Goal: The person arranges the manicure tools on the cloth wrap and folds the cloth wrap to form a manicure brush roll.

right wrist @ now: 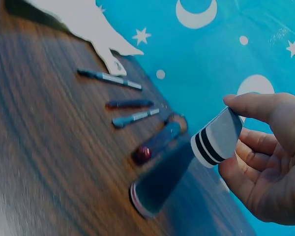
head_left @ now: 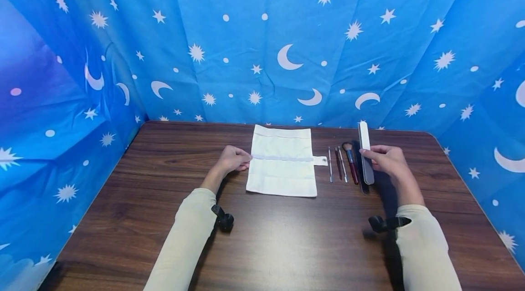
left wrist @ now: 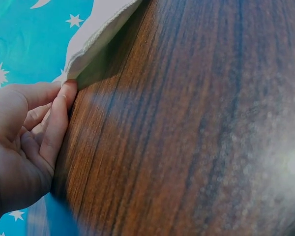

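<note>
A white fabric tool pouch [head_left: 283, 177] lies unfolded on the table, with a snap tab [head_left: 320, 160] on its right side. My left hand [head_left: 234, 159] pinches the pouch's left edge between thumb and fingers; in the left wrist view that edge [left wrist: 88, 49] is slightly raised. My right hand [head_left: 387, 160] holds a long grey-and-white nail file [head_left: 366, 154] between thumb and fingers. Striped layers show at the end of the held file [right wrist: 219, 140] in the right wrist view. Beneath it on the table is a dark nail file [right wrist: 162, 179].
Between pouch and files lie a thin metal tool [head_left: 330, 163], a dark slim tool [head_left: 338, 163], another metal tool [head_left: 343, 165] and a makeup brush [head_left: 351, 163] with a blue-and-red handle. A blue star-and-moon curtain [head_left: 266, 45] hangs along the wooden table's [head_left: 270, 245] back edge.
</note>
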`<action>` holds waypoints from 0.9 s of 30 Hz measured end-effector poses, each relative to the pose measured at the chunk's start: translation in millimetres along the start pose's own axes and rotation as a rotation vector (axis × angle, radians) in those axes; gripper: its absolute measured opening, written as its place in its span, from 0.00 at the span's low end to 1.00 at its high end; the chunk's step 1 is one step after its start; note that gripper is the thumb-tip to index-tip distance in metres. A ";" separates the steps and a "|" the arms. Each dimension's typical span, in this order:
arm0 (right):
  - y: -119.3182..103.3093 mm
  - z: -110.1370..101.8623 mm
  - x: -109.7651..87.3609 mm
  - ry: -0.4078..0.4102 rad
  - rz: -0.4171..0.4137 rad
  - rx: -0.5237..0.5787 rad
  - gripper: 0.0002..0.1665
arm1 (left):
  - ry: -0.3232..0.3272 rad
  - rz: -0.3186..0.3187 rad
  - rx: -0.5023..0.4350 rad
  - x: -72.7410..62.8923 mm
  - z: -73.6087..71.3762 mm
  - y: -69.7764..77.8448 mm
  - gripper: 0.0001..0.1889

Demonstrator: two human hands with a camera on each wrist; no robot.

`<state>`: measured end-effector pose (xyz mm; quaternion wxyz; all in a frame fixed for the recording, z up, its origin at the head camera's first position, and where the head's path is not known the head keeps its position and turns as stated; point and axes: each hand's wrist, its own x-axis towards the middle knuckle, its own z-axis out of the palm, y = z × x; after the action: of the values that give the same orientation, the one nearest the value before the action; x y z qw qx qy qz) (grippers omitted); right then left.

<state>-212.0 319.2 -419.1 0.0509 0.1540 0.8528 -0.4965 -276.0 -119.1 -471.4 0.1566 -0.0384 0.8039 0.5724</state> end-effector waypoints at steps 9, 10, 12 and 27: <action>-18.6 21.4 4.5 -0.007 -0.020 0.065 0.36 | 0.004 0.000 0.007 -2.9 -1.3 0.8 0.09; -20.6 24.2 5.1 -0.008 -0.025 0.070 0.36 | 0.004 0.000 0.005 -3.1 -1.3 0.7 0.09; -24.7 29.8 6.5 -0.009 -0.035 0.076 0.35 | 0.004 0.004 0.004 -3.2 -1.4 0.3 0.09; -57.7 73.2 13.4 -0.047 -0.052 0.125 0.34 | 0.010 0.025 -0.005 -3.9 -1.8 -3.7 0.09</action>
<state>-247.7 232.4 -411.1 0.0481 0.1232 0.8223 -0.5535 -271.8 -122.5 -473.1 0.1451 -0.0317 0.8038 0.5761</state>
